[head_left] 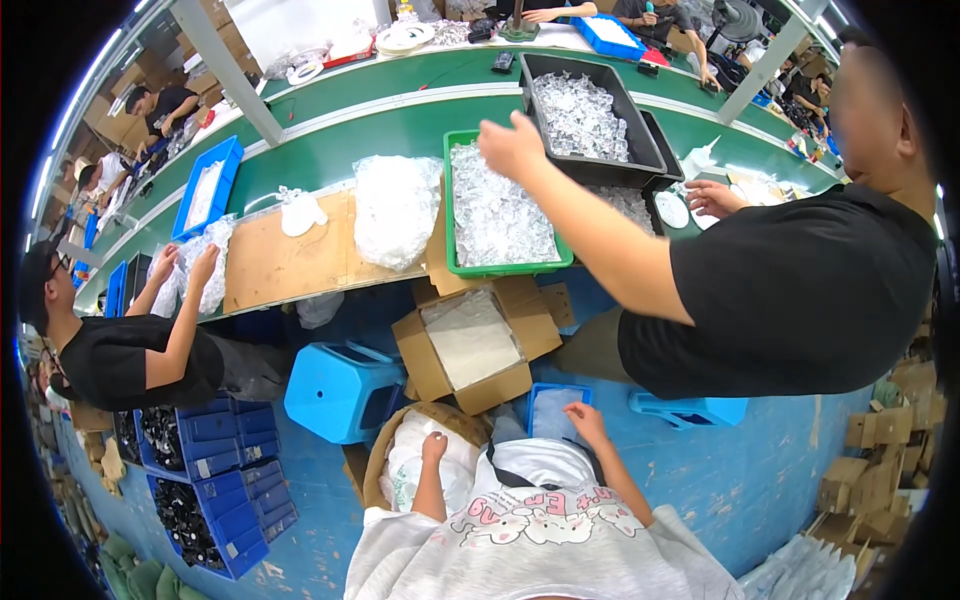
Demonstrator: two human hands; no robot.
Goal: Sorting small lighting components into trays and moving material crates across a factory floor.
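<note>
While left hand (433,447) rests on upright bag (408,470); right hand (583,418) touches blue tray (545,408).

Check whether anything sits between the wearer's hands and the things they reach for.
Nothing visible does. The left hand already rests on the white bag in the round basket, and the right hand touches the small blue tray.

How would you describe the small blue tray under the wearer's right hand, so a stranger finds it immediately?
Start at the open cardboard box on the blue floor. Just right of it, below, lies the small blue tray, touched by the right hand. Unlike the blue stool, it is shallow with a pale lining.
</note>
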